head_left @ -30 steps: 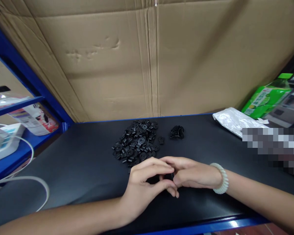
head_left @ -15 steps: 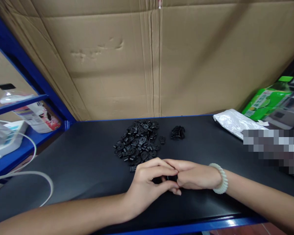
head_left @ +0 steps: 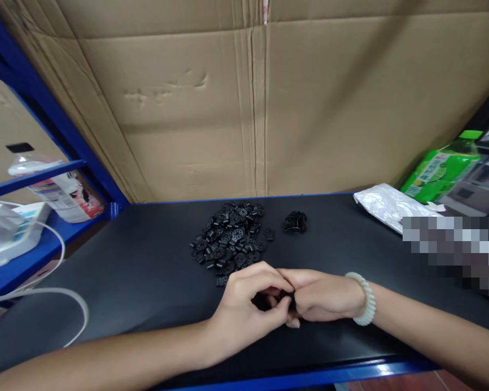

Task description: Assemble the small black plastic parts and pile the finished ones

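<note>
My left hand (head_left: pixel 255 301) and my right hand (head_left: pixel 326 295) meet above the black table, near its front edge. Between their curled fingers sits a small black part (head_left: pixel 286 296), mostly hidden, so its shape does not show. The left thumb and fingers pinch at it from the left; the right fingers close round it from the other side. Just beyond the left hand lies a heap of small black plastic pieces (head_left: pixel 232 233), many of them round discs with holes. One loose black piece (head_left: pixel 269 234) lies right of the heap, and a smaller black cluster (head_left: pixel 295 222) farther right.
Cardboard (head_left: pixel 195 108) stands behind the black table (head_left: pixel 146 260). On the left are a blue frame shelf, a bottle (head_left: pixel 61 190), a white power strip (head_left: pixel 18 233) and a white cable (head_left: pixel 79 301). A silvery bag (head_left: pixel 385 203) and a green bottle (head_left: pixel 436 171) are on the right.
My left thumb has bent and drawn back slightly to the left against the small black part. Both hands stay together in nearly the same place; the camera view has shifted slightly.
</note>
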